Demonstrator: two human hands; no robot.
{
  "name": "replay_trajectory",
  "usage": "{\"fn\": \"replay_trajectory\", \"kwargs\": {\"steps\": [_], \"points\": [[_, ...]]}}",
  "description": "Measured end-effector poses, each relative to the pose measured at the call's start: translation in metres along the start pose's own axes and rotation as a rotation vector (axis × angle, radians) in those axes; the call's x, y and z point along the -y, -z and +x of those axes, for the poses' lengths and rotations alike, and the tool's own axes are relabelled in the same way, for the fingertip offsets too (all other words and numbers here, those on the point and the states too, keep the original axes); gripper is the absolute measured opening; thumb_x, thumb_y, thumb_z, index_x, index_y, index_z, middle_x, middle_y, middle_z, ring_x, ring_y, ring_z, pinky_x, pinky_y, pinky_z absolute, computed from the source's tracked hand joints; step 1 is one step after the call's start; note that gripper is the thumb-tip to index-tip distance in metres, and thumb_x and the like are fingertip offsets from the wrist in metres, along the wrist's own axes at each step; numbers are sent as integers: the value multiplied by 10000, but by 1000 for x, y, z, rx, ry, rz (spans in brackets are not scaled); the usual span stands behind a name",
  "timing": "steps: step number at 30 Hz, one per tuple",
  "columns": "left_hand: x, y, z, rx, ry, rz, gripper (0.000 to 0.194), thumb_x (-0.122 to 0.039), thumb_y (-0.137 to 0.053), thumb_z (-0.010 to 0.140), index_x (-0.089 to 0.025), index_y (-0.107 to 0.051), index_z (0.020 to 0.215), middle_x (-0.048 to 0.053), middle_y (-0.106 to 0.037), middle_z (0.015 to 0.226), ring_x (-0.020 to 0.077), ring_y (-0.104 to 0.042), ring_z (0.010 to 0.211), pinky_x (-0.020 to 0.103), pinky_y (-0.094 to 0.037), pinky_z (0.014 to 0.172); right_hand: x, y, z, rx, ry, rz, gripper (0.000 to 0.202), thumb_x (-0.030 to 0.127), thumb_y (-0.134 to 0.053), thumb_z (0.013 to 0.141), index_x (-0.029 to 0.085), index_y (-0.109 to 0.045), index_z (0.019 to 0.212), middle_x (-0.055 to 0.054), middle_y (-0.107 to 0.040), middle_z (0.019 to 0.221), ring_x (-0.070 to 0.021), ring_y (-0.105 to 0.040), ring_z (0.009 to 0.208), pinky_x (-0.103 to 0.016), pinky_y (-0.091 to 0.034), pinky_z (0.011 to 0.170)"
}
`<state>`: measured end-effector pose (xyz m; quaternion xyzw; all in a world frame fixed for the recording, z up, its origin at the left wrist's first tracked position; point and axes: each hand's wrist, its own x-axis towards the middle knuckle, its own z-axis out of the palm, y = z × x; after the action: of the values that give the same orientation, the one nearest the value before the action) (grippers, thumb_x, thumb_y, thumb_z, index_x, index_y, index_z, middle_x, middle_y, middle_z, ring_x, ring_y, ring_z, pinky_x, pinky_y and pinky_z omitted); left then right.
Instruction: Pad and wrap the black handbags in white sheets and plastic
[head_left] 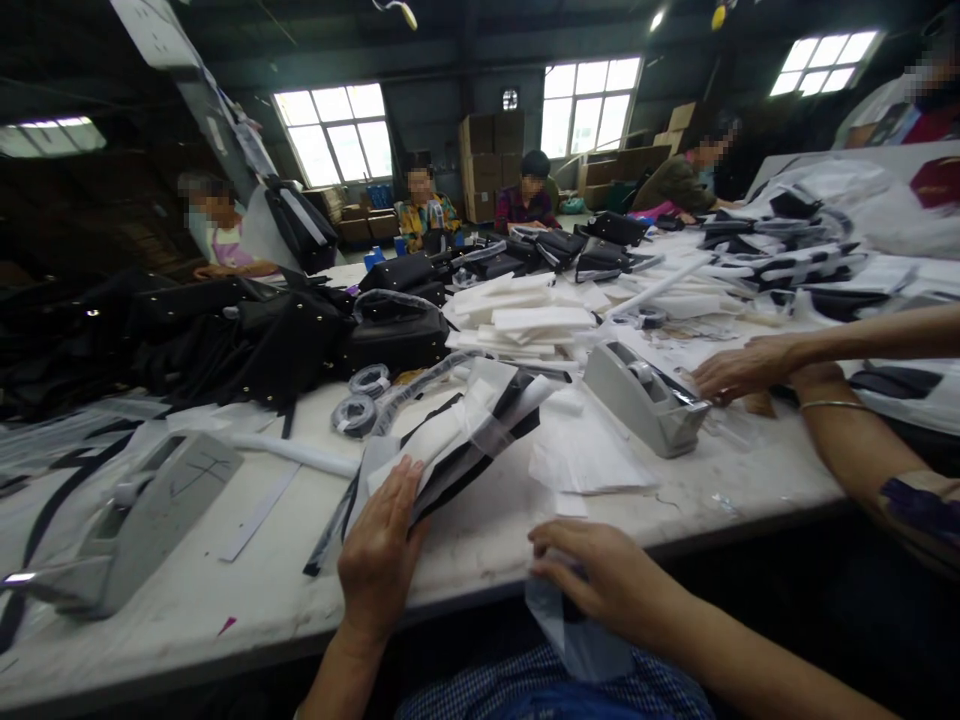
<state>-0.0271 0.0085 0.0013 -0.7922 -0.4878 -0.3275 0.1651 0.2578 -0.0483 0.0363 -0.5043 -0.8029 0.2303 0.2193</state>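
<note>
My left hand point(384, 550) is closed on the near end of a flat black bundle point(480, 435), perhaps a folded bag, partly wrapped in white sheet and clear film. Its far end tilts up off the table. Lower right, my right hand point(600, 575) pinches a thin translucent plastic sheet point(577, 630) that hangs past the table edge over my lap. White thin sheets point(589, 450) lie in a stack just beyond it. Two film-wrapped coiled straps point(354, 414) rest left of the bundle.
Grey tape dispensers stand at left point(161, 515) and right point(645, 395). A co-worker's hands point(750, 370) are beside the right one. Black bags point(397, 335) and white foam pieces point(525, 315) are piled beyond. Several people sit around the white table point(277, 590).
</note>
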Motion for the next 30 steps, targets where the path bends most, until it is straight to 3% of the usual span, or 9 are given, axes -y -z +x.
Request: {"fn": "replay_trajectory", "kwargs": {"steps": [2, 4, 7, 10, 15, 17, 21, 26, 30], "points": [[0, 0, 0, -28, -8, 0, 679, -142, -565, 938, -260, -279, 1544, 57, -521, 1466, 244, -568, 1266, 354, -473, 1030, -14, -3, 18, -170, -64, -101, 349, 345, -546, 955, 171, -643, 1242, -137, -661, 1281, -259, -615, 1204, -393, -492, 1038], [1, 0, 1, -50, -3, -3, 674, -145, -580, 935, -256, -298, 1537, 55, -535, 1454, 239, -579, 1254, 341, -471, 1025, -28, -12, 37, -211, -141, -243, 560, 375, -613, 912, 79, -543, 1383, -229, -487, 1464, -345, -436, 1385, -503, -372, 1145], [2, -1, 0, -68, 29, -19, 689, -144, -601, 927, -257, -298, 1536, 50, -541, 1449, 231, -585, 1247, 329, -461, 1032, -29, -34, 51, -25, -155, -332, 796, 485, -672, 855, 3, -452, 1449, -289, -330, 1537, -413, -276, 1455, -568, -260, 1187], [4, -1, -1, -96, 56, -32, 711, -152, -632, 914, -247, -299, 1536, 55, -550, 1440, 231, -596, 1232, 327, -459, 1037, -14, -51, 50, 160, 99, -240, 859, 626, -577, 874, 95, -373, 1518, -225, -254, 1592, -372, -202, 1488, -543, -197, 1213], [4, -1, -1, -112, 78, -35, 713, -170, -663, 901, -244, -326, 1525, 54, -569, 1423, 229, -610, 1215, 318, -467, 1034, -6, -53, 79, 307, 588, -116, 733, 607, -500, 932, 225, -344, 1538, -126, -297, 1605, -280, -209, 1501, -490, -150, 1231], [3, -1, 0, -108, 68, -46, 704, -163, -657, 902, -238, -332, 1522, 57, -564, 1427, 232, -604, 1223, 324, -467, 1039, -14, -54, 105, 241, 680, -127, 638, 539, -524, 949, 213, -434, 1490, -120, -391, 1561, -263, -259, 1485, -472, -167, 1229], [2, -2, 1, -118, 32, -56, 647, -154, -619, 920, -223, -361, 1510, 71, -554, 1436, 238, -582, 1253, 344, -470, 1050, -23, -62, 139, -1, 665, -195, 405, 403, -554, 958, 162, -649, 1269, -142, -636, 1327, -289, -489, 1337, -495, -340, 1154], [0, -1, 2, -134, -52, -20, 546, -133, -545, 950, -183, -416, 1478, 107, -557, 1426, 251, -573, 1267, 381, -504, 1022, 0, -57, 99, -161, 849, -135, 311, 324, -503, 991, 106, -669, 1137, -160, -727, 1115, -238, -662, 1100, -382, -554, 938], [-12, 3, 4, -159, -131, 20, 459, -103, -496, 971, -216, -506, 1416, 87, -577, 1406, 247, -586, 1253, 388, -537, 979, 28, -18, 60, -177, 1010, -35, 334, 327, -517, 992, 100, -608, 1220, -148, -739, 1093, -217, -648, 1144, -358, -549, 966]]}}
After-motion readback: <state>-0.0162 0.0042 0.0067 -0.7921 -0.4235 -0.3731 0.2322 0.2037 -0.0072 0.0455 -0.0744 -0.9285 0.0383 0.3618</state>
